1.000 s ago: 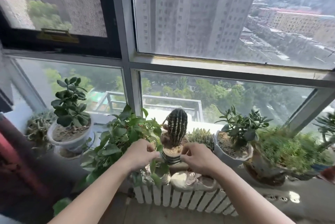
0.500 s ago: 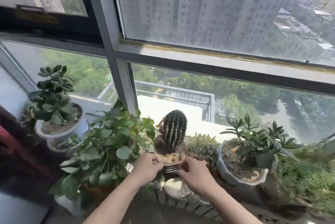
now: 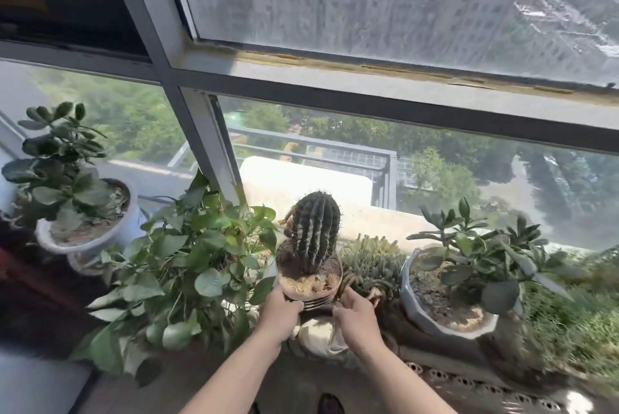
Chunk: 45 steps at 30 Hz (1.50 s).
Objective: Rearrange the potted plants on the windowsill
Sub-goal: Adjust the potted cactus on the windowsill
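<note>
Hands, left [image 3: 278,312] and right [image 3: 355,313], clasp the cactus pot [image 3: 310,286] by its sides, raised between pothos [image 3: 187,266] and jade [image 3: 469,266]; best kept level, fingers under the rim and off the spines, moved slowly past leaves.

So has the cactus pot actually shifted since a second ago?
Cannot tell. The camera itself swung. The cactus pot keeps its place between the leafy vine plant and the grey pot, both hands gripping it.
</note>
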Available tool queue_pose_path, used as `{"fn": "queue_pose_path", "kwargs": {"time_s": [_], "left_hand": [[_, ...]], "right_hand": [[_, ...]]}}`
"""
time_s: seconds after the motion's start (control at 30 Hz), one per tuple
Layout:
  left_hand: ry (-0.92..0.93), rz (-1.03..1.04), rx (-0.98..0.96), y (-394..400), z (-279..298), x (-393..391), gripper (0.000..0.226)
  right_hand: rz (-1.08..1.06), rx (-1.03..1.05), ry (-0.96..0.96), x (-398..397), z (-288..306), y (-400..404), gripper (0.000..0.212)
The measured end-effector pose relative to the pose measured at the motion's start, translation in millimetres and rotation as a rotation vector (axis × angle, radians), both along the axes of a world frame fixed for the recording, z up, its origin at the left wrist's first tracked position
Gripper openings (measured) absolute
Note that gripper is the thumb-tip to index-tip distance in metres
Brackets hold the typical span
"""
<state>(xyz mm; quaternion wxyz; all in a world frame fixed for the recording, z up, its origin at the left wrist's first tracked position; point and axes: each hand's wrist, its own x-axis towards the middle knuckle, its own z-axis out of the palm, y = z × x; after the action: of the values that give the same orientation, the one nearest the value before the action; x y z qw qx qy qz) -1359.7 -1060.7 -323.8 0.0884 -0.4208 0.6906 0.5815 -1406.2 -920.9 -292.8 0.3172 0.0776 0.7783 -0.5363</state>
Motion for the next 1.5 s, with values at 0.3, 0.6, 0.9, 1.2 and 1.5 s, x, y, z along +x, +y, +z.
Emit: {"fn": "queue_pose_path", "kwargs": {"time_s": [0.3,0.6,0.9,1.2,1.5], "left_hand": [[-0.003,0.151,0.165,-1,-11,-7,0.03],[0.101,0.295,0.385,19,-15,-12,0.047],[0.103,0.354,0.432,30,-10,-7,0.106],[0.115,0.32,0.365,31,-24,-2,0.111],[0.14,0.289,0.331,2,-11,-12,0.102]], "right_hand": [[-0.184,-0.106,-0.143,-9,-20,-12,0.041],[-0.25,-0.209,-0.169,-12,-25,-14,0.044],[-0.304,-0.179,-0.211,-20,-22,-17,0.032],[-0.325,-0.151,-0.227,-19,-29,-14,0.046],[-0.396,-0.271,-0.261,-16,-22,-40,0.023]]}}
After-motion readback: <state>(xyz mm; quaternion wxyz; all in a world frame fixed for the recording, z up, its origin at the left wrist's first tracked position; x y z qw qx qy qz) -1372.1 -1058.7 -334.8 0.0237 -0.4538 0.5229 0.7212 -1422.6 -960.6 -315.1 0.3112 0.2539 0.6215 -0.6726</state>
